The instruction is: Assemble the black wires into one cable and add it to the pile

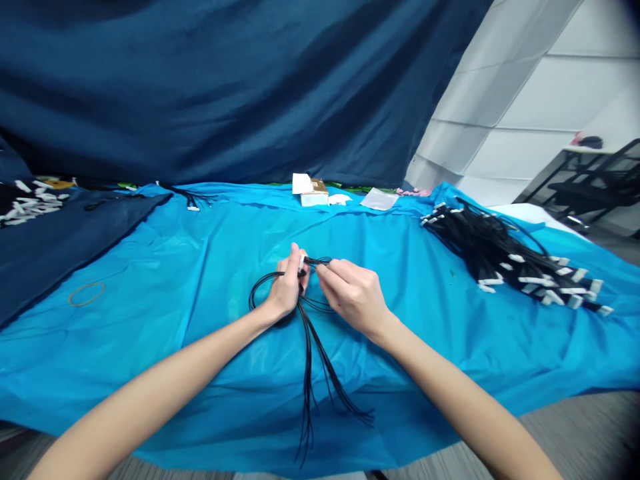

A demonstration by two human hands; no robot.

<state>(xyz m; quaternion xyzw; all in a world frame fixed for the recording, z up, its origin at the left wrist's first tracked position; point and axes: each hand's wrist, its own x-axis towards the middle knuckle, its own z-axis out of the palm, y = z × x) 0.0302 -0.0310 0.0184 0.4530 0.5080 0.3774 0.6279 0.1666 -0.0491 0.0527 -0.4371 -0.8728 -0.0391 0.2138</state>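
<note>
Over the middle of the blue-covered table, my left hand [287, 285] is closed around a wire harness [311, 340] near its white connector [303, 263]. Black wires loop out to the left of that hand, and a bundle of loose ends hangs down toward the table's front edge. To the right of the connector, my right hand [353, 293] pinches thin black wires [320, 260] that run from it. The fingertips of the right hand are partly hidden, so the exact number of wires in them cannot be told.
A heap of black harnesses with white connectors [520, 260] lies at the right. More white connectors [33, 203] are at the far left on dark cloth. A small box [314, 193] and a clear bag [380, 199] sit at the back; a rubber band [87, 295] lies left.
</note>
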